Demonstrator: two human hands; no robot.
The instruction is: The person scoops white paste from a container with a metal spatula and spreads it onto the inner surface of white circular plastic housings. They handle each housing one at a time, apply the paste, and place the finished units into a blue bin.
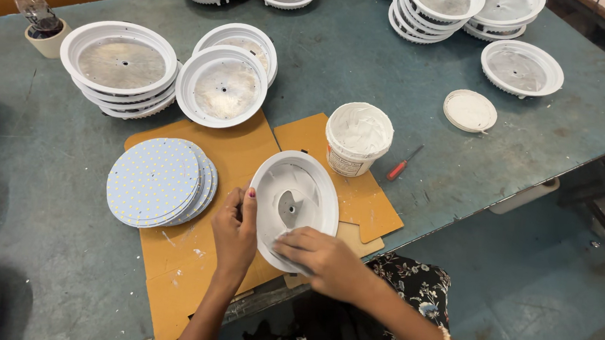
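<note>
Housing: white round lamp housing, tilted up on its edge over the orange cardboard sheet at the near middle of the table, its hollow side facing the person.
Left hand: left hand is closed on the housing's left rim, thumb on the front, fingers behind.
Right hand: right hand lies over the lower right rim, fingertips pressed to the inner face; it looks to be holding a small pale wad there, though this is hard to make out.
Handling: probably light and stiff, a thin moulded shell with a metal plate; likely smooth and a little slick where white paste has smeared.
Where to hold: the rim looks the best grip, the ribbed outer edge giving purchase.
Nearby: white paste tub just beyond the housing, red screwdriver to its right, stack of LED discs to the left, empty housings stacked at the far left.
</note>
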